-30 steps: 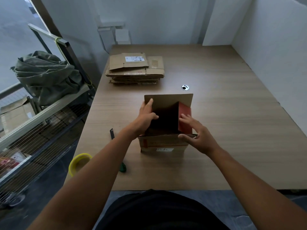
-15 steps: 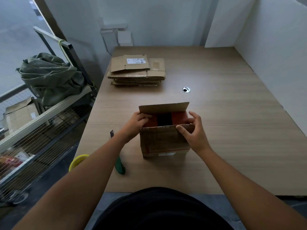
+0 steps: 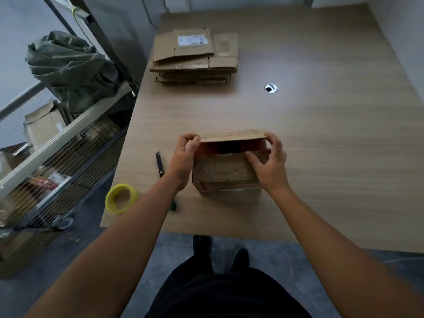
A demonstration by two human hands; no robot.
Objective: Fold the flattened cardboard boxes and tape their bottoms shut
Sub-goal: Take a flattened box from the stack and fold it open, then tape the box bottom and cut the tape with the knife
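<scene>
Head view, box (image 3: 226,174) long axis left-right, opening up, left hand (image 3: 184,157), right hand (image 3: 269,164) pinching far flap (image 3: 234,135).

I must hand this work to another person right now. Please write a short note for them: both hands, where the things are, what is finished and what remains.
Left hand pinches the far flap at its left end; right hand holds its right end, thumb on the near flap.
Box stands on the table before the person. Flat stack far left; tape roll at the near left corner; cutter between roll and box.
Done: box opened, red inner flaps in, near flap down.
Left: shut the far flap, tape the seam, then the stack.
</scene>
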